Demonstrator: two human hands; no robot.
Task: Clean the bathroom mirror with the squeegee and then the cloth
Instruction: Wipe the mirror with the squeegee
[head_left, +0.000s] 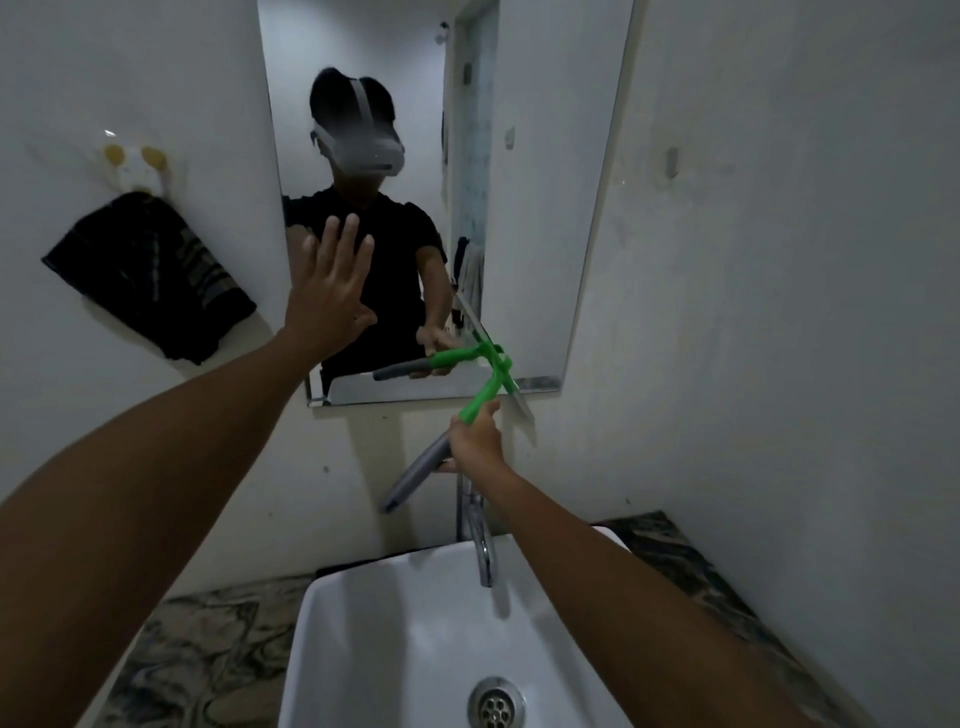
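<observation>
Squeegee (483, 400) — green plastic, T-shaped — gripped by right hand (475, 436).

Right hand (475, 436) grips squeegee (480, 397) at mirror (545, 208) bottom edge; left hand (327, 291) splayed flat near glass.

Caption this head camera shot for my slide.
Right hand holds squeegee at mirror's lower edge; left hand rests open.
</observation>
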